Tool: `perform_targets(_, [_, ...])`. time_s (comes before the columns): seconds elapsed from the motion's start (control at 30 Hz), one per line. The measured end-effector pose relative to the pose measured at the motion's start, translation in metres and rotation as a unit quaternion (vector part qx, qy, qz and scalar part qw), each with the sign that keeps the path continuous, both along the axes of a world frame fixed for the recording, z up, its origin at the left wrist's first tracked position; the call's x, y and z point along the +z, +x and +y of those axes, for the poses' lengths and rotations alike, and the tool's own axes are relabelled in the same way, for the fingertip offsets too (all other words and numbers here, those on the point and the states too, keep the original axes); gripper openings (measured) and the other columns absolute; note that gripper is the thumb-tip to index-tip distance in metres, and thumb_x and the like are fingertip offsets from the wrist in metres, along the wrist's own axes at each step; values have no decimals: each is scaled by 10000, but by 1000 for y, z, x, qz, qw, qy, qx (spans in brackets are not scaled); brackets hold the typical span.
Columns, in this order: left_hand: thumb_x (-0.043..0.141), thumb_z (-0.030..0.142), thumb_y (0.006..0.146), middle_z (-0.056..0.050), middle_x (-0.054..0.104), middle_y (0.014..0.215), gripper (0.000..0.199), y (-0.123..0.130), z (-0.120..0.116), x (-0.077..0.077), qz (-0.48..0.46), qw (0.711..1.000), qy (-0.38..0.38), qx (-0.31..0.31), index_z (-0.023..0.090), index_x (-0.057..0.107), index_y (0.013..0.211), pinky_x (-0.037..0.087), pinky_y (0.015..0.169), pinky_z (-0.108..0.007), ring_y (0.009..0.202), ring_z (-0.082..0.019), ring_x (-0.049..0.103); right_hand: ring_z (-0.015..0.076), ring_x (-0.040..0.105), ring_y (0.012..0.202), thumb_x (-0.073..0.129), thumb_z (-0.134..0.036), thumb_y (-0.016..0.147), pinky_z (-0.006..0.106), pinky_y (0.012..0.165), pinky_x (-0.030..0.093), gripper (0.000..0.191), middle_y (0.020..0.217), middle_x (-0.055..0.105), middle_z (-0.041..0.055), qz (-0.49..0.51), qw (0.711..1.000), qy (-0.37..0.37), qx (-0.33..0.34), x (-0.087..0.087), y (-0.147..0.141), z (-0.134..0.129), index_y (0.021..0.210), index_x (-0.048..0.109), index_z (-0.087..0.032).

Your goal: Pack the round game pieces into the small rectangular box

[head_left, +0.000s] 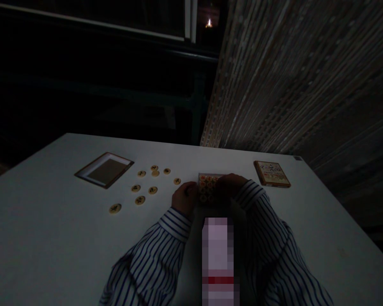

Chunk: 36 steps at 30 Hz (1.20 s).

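A small open box (203, 196) stands in front of me, holding rows of round Chinese chess pieces with red marks. My left hand (184, 198) is closed at the left side of the box, its fingers curled against the edge. Over the right part of the box, my right hand (232, 185) bends down with its fingers drawn together. Dim light hides its fingertips and anything between them. Left of the box, several loose Chinese chess pieces (152, 190) lie flat on the table, most with dark characters upward.
The white table (83, 242) fills the lower view. An open, shallow lid or tray (107, 171) lies at the far left. At the right is a flat printed box (272, 174). A string curtain (268, 76) hangs behind the table's right side. The room is dark.
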State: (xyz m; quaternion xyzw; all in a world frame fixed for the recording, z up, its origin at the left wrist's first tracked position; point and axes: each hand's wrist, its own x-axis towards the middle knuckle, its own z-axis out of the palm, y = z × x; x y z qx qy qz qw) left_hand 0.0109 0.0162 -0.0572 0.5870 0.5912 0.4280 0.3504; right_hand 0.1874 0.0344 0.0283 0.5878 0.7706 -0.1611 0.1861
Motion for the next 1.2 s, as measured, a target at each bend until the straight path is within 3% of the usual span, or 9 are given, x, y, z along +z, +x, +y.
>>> perform_targets(0.2, [531, 344, 688, -50, 658, 772, 261, 0, 0, -3, 9, 1000, 13, 1, 171, 627, 858, 475, 649, -269, 719, -157, 598, 203, 594, 827, 457, -382, 721, 268, 646, 441, 353, 953, 637, 57, 14, 999, 28, 20, -4, 5, 1, 1021, 595, -257])
perform_targets(0.7, [525, 324, 691, -63, 661, 781, 257, 1, -1, 0, 8, 1000, 3, -9, 158, 629, 857, 480, 657, -292, 718, -167, 601, 190, 594, 809, 477, -377, 708, 253, 666, 436, 313, 929, 640, 67, 2, 1000, 5, 21, -1, 0, 0, 926, 639, -223])
perform_targets(1.2, [541, 339, 676, -47, 661, 779, 247, 0, -1, 2, -8, 1000, 3, -4, 180, 632, 842, 474, 660, -280, 719, -157, 596, 197, 594, 820, 487, -350, 699, 248, 659, 434, 322, 943, 639, 67, -6, 1000, -10, -2, 8, -6, -3, 953, 630, -212])
